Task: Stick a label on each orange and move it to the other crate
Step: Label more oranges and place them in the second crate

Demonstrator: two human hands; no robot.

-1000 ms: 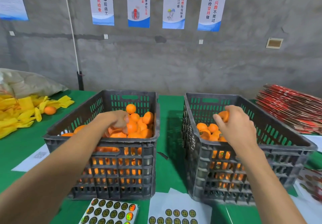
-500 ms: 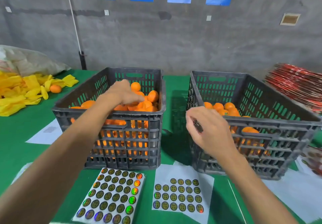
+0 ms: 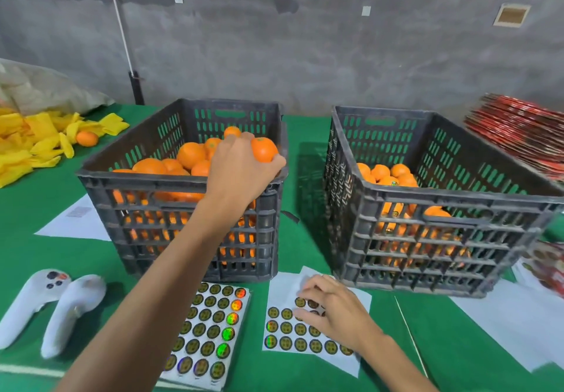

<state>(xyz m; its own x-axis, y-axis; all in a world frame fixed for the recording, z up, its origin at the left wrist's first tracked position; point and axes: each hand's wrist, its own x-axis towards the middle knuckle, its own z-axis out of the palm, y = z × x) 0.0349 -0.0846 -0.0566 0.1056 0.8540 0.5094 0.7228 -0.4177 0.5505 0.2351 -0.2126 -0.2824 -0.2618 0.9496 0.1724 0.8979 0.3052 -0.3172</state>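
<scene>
Orange point(image 3: 263, 149) smooth and round in left grip point(image 3: 241, 172), right grip point(image 3: 334, 310) pinching label sheet point(image 3: 305, 335)

both my arms are bare from the bottom edge of the view up to the wrists, with no sleeve showing on either. my left hand point(image 3: 241, 172) and my right hand point(image 3: 338, 312) wear no gloves. my fingers point(image 3: 308, 292) carry no rings that i can make out, and my wrists are bare as well.
</scene>
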